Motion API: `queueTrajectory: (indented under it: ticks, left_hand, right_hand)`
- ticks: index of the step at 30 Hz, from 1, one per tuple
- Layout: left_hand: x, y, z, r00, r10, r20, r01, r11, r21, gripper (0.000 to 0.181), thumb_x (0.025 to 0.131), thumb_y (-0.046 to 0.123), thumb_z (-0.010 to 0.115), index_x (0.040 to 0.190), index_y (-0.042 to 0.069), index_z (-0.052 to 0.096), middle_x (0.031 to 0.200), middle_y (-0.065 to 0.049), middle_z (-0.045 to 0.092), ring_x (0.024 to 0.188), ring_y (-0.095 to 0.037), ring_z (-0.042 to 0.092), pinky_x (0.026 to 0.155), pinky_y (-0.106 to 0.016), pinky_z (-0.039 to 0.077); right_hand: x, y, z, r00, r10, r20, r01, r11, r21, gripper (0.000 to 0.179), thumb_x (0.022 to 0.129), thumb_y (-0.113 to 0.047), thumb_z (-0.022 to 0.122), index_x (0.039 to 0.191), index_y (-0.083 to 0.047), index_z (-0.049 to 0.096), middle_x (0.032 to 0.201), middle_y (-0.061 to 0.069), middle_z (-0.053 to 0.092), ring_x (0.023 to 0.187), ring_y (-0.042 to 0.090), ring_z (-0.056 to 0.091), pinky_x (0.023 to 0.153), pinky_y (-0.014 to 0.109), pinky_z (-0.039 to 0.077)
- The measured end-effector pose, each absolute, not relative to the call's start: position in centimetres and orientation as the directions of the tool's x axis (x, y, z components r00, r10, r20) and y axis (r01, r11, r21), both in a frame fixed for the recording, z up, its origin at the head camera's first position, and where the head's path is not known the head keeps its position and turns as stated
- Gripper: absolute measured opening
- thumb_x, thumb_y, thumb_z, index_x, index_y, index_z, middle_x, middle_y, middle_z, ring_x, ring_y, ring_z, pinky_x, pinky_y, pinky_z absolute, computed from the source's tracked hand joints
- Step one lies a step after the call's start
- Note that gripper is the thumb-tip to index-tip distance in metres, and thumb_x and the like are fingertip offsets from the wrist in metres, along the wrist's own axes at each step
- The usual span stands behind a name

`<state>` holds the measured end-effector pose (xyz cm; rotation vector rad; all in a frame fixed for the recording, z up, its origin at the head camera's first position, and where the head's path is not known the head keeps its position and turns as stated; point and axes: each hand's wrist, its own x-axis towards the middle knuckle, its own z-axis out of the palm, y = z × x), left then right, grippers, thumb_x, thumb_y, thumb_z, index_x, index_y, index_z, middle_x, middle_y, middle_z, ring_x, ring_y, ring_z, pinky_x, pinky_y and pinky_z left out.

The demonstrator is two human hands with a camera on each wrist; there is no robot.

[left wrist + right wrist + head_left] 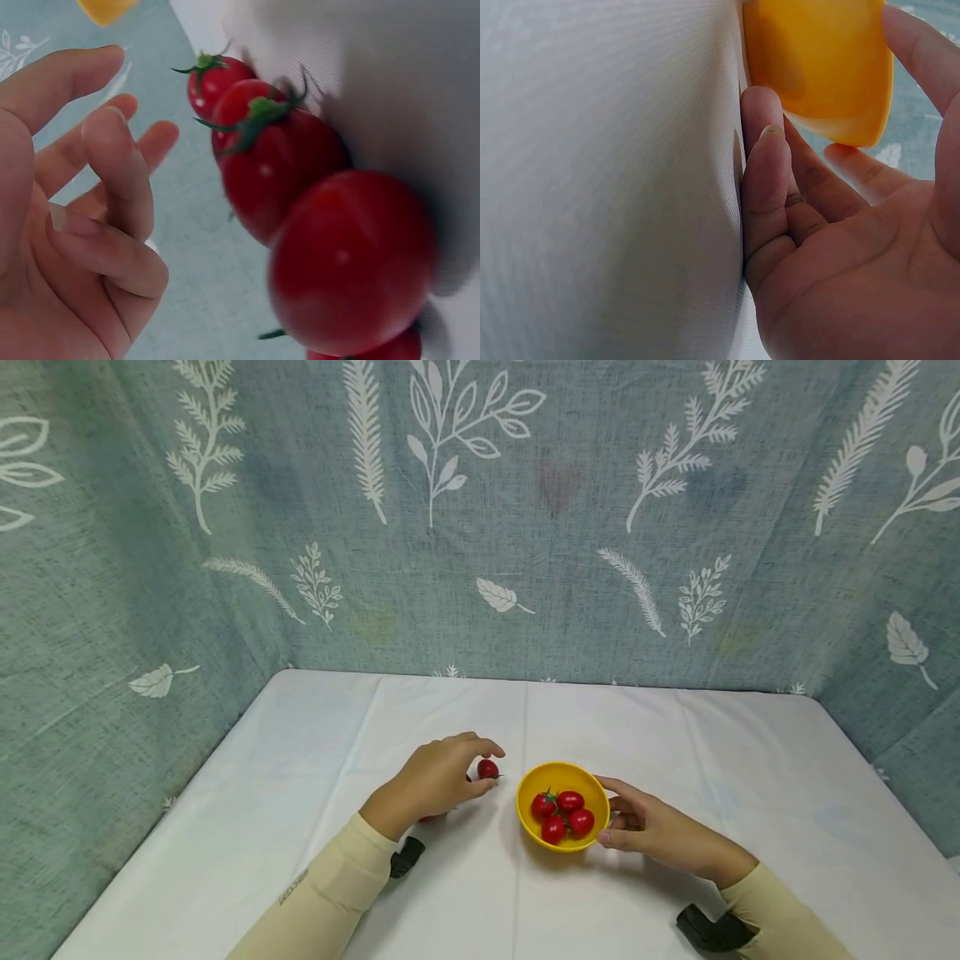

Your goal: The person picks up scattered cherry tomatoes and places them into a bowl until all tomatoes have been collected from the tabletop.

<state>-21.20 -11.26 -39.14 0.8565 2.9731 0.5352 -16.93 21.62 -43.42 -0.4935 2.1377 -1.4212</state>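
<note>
My left hand point(442, 774) hovers over the table left of the bowl, thumb and index finger parted at a small red cherry tomato point(487, 768). In the left wrist view its bent fingers hold nothing, apart from a row of cherry tomatoes point(352, 262) with green stems; the head view mostly hides these under the hand. A yellow bowl point(528, 829) stands upright with several red tomatoes point(570, 801) inside. My right hand point(660, 835) holds the bowl's right side, thumb at the near rim and index finger at the far side, other fingers curled low beside it.
A white cloth point(622, 727) with fold lines covers the table. Grey-green leaf-patterned curtains point(465, 635) stand behind it and along both sides. A black strap point(407, 857) is on the left wrist, and another black strap point(716, 931) is on the right.
</note>
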Motion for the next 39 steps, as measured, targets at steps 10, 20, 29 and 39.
queueTrajectory:
  ticks: [10, 20, 29, 39]
  left_hand:
    - [-21.7, -11.5, -39.9, -0.895, 0.447, 0.003, 0.425, 0.849, 0.314, 0.039, 0.091, 0.031, 0.073, 0.129, 0.025, 0.066, 0.125, 0.000, 0.066, 0.072, -0.013, 0.053, 0.069, -0.032, 0.048]
    - [-21.8, -11.6, -40.6, -0.880, 0.475, 0.013, 0.456, 0.835, 0.309, 0.036, 0.092, 0.029, 0.072, 0.127, 0.023, 0.068, 0.121, 0.003, 0.067, 0.086, -0.014, 0.058, 0.078, -0.036, 0.052]
    - [-21.9, -11.6, -40.8, -0.881, 0.473, 0.007, 0.452, 0.836, 0.311, 0.031, 0.091, 0.027, 0.073, 0.122, 0.023, 0.071, 0.111, 0.007, 0.069, 0.081, -0.014, 0.056, 0.072, -0.033, 0.049]
    - [-21.8, -11.4, -41.1, -0.887, 0.461, -0.001, 0.436, 0.841, 0.320, 0.031, 0.089, 0.026, 0.076, 0.119, 0.022, 0.071, 0.105, 0.006, 0.069, 0.081, -0.013, 0.056, 0.074, -0.033, 0.050]
  right_hand:
    - [-17.0, 21.6, -43.2, -0.801, -0.556, -0.223, -0.009, 0.384, -0.923, 0.083, 0.095, -0.026, 0.069, 0.159, -0.010, 0.019, 0.126, 0.017, 0.061, 0.102, 0.025, 0.060, 0.082, 0.025, 0.050]
    - [-17.1, 21.6, -43.6, -0.803, -0.547, -0.238, 0.002, 0.397, -0.918, 0.084, 0.095, -0.027, 0.069, 0.159, -0.009, 0.018, 0.127, 0.016, 0.061, 0.105, 0.026, 0.060, 0.085, 0.024, 0.050]
    - [-17.0, 21.6, -43.7, -0.804, -0.543, -0.241, 0.000, 0.405, -0.914, 0.083, 0.095, -0.028, 0.069, 0.159, -0.010, 0.019, 0.129, 0.016, 0.061, 0.109, 0.027, 0.060, 0.087, 0.023, 0.050]
    - [-16.9, 21.6, -43.7, -0.801, -0.546, -0.247, 0.007, 0.403, -0.915, 0.081, 0.096, -0.028, 0.067, 0.159, -0.010, 0.019, 0.137, 0.019, 0.057, 0.111, 0.027, 0.061, 0.088, 0.024, 0.050]
